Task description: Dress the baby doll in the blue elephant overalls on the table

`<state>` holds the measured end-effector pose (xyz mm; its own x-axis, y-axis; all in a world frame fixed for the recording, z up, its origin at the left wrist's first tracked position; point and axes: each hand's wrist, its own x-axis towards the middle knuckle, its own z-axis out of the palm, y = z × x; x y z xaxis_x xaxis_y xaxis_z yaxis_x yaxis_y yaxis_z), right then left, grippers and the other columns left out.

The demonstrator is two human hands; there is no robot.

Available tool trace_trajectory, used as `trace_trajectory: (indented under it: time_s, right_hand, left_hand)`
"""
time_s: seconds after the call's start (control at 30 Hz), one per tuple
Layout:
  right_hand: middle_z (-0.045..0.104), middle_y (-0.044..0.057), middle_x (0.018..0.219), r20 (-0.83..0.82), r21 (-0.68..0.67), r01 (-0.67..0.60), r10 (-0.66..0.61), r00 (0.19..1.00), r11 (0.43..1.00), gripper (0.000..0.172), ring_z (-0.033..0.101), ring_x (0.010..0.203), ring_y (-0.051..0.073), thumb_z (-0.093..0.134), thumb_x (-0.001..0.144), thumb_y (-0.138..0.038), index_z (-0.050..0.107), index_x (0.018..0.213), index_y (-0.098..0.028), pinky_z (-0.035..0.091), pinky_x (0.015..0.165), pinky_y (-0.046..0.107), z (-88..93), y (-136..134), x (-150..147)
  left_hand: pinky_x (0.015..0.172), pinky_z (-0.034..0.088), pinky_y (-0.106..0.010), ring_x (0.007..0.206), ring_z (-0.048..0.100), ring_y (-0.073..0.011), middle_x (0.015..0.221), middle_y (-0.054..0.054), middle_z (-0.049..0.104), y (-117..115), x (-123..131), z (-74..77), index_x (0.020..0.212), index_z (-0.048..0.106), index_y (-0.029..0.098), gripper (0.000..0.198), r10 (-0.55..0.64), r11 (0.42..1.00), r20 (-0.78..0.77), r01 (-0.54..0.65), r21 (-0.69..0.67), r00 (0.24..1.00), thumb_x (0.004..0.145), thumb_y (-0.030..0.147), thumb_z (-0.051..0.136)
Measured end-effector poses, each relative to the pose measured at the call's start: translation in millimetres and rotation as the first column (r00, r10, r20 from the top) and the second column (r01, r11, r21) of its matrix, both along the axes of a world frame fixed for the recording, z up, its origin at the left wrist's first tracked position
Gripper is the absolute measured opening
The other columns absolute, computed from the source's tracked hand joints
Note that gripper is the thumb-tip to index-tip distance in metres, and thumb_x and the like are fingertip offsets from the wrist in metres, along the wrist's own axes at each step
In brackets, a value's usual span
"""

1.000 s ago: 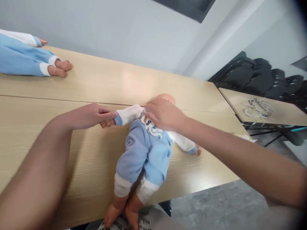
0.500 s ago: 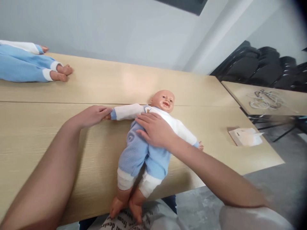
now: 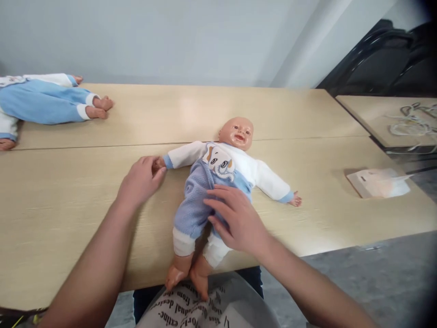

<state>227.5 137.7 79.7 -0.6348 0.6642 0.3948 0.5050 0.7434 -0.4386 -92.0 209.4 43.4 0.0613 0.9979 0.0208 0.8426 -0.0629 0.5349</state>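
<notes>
**Two dolls, two hands, one long table**

Two dolls lie on the long wooden table. At ten o'clock in the view, well apart from the hands, is the second doll. It wears blue trousers, its feet point toward three o'clock, and its head is out of view.

Next comes the left hand. Its thumb and fingers are closed around the tiny hand at the end of the doll's white sleeve, and that arm stretches toward nine o'clock.

The doll lies on its back in the middle with its head at twelve o'clock and both arms spread. It has one elephant picture on its chest. Its two bare feet hang over the near table edge at six o'clock.

The right hand rests flat on the doll's blue trousers, fingers spread and loose, gripping nothing.

At three o'clock from the doll, well apart, one flat white packet lies on the table. At two o'clock a second table carries a tangle of pale cables, with black chairs behind it.
</notes>
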Motion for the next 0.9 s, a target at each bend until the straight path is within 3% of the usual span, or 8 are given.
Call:
trace_trajectory:
  time_s: [0.07,0.13,0.23,0.33,0.43,0.63,0.9]
  right_hand:
    - [0.068,0.013,0.137,-0.018,-0.007,0.025,-0.025,1.0,1.0,0.039,0.057,0.138,0.033,0.061,0.096,-0.023,0.063,0.135,-0.024,0.053,0.11,0.06,-3.9,-6,6]
    - [0.067,0.013,0.14,-0.02,0.001,0.031,-0.031,0.999,1.0,0.043,0.056,0.14,0.034,0.062,0.095,-0.023,0.062,0.138,-0.024,0.053,0.11,0.062,-7.5,-15,9]
    - [0.064,0.011,0.148,0.025,0.041,-0.017,0.016,1.0,0.999,0.05,0.052,0.146,0.033,0.059,0.096,-0.019,0.058,0.145,-0.024,0.052,0.113,0.06,-9.2,-22,8]
    - [0.058,0.007,0.156,0.125,0.109,-0.123,0.109,0.986,0.986,0.055,0.046,0.151,0.028,0.051,0.097,-0.009,0.054,0.151,-0.023,0.047,0.119,0.054,-4.4,-12,4]
    - [0.052,0.006,0.161,0.212,0.12,-0.159,0.131,0.968,0.98,0.056,0.041,0.155,0.027,0.046,0.099,-0.006,0.054,0.152,-0.021,0.041,0.125,0.052,2.7,13,-2]
    - [0.049,0.008,0.163,0.272,0.028,0.018,-0.025,0.962,0.999,0.049,0.04,0.155,0.03,0.046,0.105,-0.023,0.054,0.154,-0.019,0.032,0.129,0.057,6.8,62,-11]
    - [0.051,0.01,0.162,0.24,-0.012,0.134,-0.127,0.962,0.991,0.05,0.044,0.153,0.026,0.038,0.108,-0.026,0.053,0.154,-0.015,0.029,0.13,0.051,-4.2,79,-14]
  left_hand:
    - [0.095,0.049,-0.041,0.118,0.059,-0.0306,0.125,-0.014,0.067,-31,3,1.2,0.124,0.063,0.019,0.034,0.058,0.982,-0.045,-0.049,0.182,0.997,0.098,0.039,0.057]
    - [0.093,0.05,-0.04,0.107,0.063,-0.0269,0.109,-0.01,0.07,-65,7,3.7,0.11,0.067,0.021,0.017,-0.062,0.954,-0.041,0.071,0.29,0.997,0.099,0.031,0.058]
    - [0.09,0.052,-0.039,0.096,0.066,-0.0227,0.1,-0.005,0.072,-111,13,3.2,0.104,0.064,0.023,0.01,-0.334,0.905,-0.003,0.322,0.277,0.942,0.097,0.029,0.068]
    - [0.088,0.055,-0.037,0.1,0.068,-0.0221,0.106,-0.006,0.072,-140,23,-6.3,0.104,0.061,0.022,0.02,-0.37,0.901,0.041,0.348,0.258,0.928,0.094,0.032,0.075]
    - [0.087,0.056,-0.037,0.099,0.069,-0.0208,0.107,-0.005,0.073,-150,34,-16.6,0.108,0.062,0.022,0.014,-0.379,0.879,-0.02,0.367,0.305,0.925,0.098,0.026,0.07]
    - [0.079,0.054,-0.035,0.087,0.066,-0.0193,0.096,-0.005,0.073,-145,42,-13.3,0.109,0.065,0.022,0.013,-0.399,0.803,-0.127,0.413,0.43,0.908,0.099,0.014,0.064]
    - [0.072,0.049,-0.03,0.081,0.061,-0.0169,0.089,-0.002,0.068,-180,45,7.0,0.101,0.062,0.023,0.014,-0.494,0.835,-0.01,0.478,0.273,0.869,0.101,0.01,0.056]
